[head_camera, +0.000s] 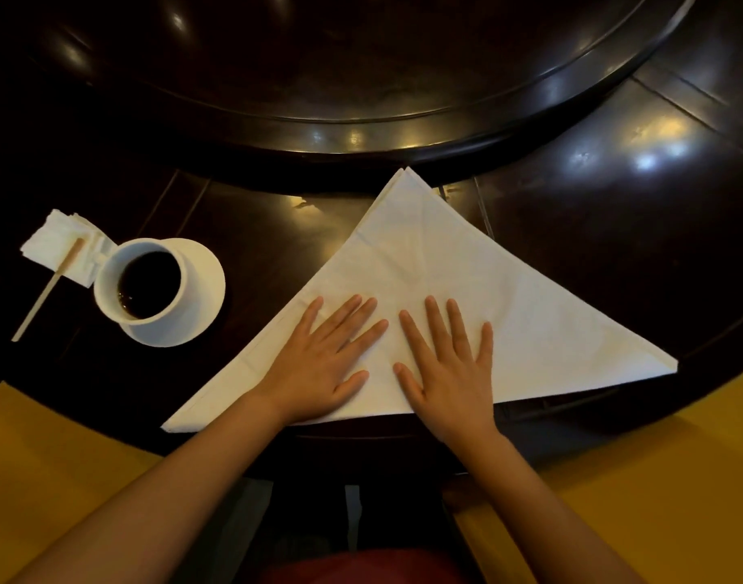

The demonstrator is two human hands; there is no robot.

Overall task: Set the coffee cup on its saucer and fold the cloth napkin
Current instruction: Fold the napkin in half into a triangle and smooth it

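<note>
A white cloth napkin (458,267) lies folded into a large triangle on the dark table, its tip pointing away from me. My left hand (323,360) and my right hand (449,364) rest flat on its near part, side by side, fingers spread, holding nothing. To the left, a white cup (144,284) filled with dark coffee stands on a white saucer (205,284).
A paper napkin (58,246) with a wooden stir stick (45,292) across it lies left of the cup. A raised dark turntable (361,132) takes up the table's far part. The round table's near edge (593,419) curves close to me, with yellow floor beyond.
</note>
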